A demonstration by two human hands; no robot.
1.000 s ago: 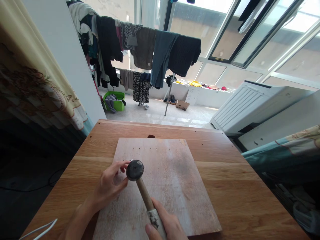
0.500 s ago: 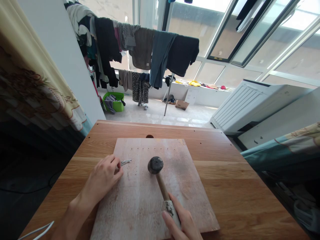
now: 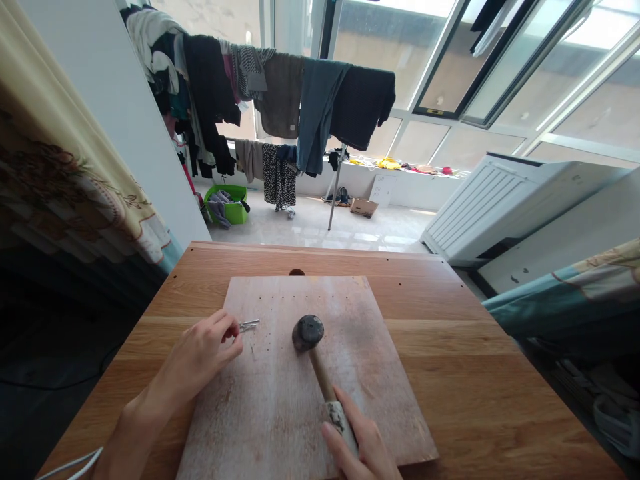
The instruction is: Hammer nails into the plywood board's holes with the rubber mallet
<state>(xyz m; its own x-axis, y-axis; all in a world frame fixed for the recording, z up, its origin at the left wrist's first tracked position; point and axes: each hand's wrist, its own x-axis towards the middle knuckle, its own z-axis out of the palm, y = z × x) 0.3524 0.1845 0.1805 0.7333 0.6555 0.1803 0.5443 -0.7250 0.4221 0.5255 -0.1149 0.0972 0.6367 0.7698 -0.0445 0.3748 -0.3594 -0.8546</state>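
A square wooden board (image 3: 300, 400) with a row of small dark holes near its far edge lies on the wooden table. My right hand (image 3: 363, 437) is wrapped round the white grip of a rubber mallet (image 3: 307, 333), whose black head is over the middle of the board. At the board's left side, my left hand (image 3: 210, 347) is closed, thumb against fingers. Several silver nails (image 3: 249, 325) stick out past its fingertips; their other ends are hidden by the hand.
The wooden table (image 3: 470, 387) extends around the board and has a round hole (image 3: 297, 272) at its far side. A white cable (image 3: 75, 463) lies at the near left. Beyond stand a clothes rack with laundry (image 3: 325, 107) and a green basket (image 3: 235, 212).
The view has shifted slightly. My left hand has drawn a little left with the nails. The mallet stays over the board, still in my right hand.
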